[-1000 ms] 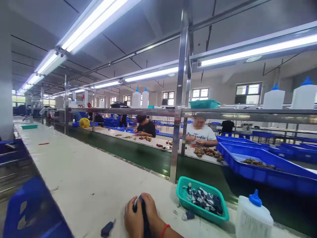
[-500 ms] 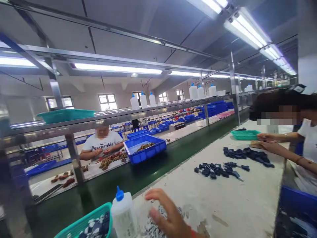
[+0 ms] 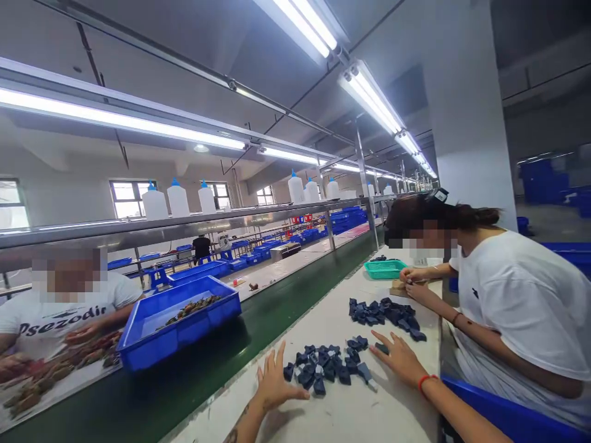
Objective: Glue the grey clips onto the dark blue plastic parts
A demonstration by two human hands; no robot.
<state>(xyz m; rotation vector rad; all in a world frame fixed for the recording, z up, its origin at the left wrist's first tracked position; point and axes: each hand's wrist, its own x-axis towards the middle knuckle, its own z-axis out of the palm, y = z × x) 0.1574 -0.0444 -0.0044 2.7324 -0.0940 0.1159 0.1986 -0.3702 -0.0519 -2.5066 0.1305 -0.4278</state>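
A loose pile of small dark blue pieces [image 3: 330, 366], some with pale grey parts, lies on the white worktable; I cannot tell what they are. My left hand [image 3: 274, 384] is at the pile's left side, fingers spread and thumb pointing toward it. On the right side is my right hand [image 3: 402, 358], a red band on its wrist, with its fingers stretched apart. One dark piece [image 3: 381, 348] shows under its fingertips; whether they touch it is unclear. Farther back lies a second pile of dark blue pieces [image 3: 388, 314].
A co-worker [image 3: 517, 307] on the right bends over a green basket [image 3: 385, 269]. Left of the table runs a green conveyor belt [image 3: 277, 329]. Across it are a blue tray [image 3: 184, 329] of brownish pieces and another person [image 3: 69, 314]. White bottles [image 3: 178, 200] stand on the overhead shelf.
The view has swung right and closer to the dark piles. My right hand has moved from beside the white bottle to the near pile, and my left hand has come into view.
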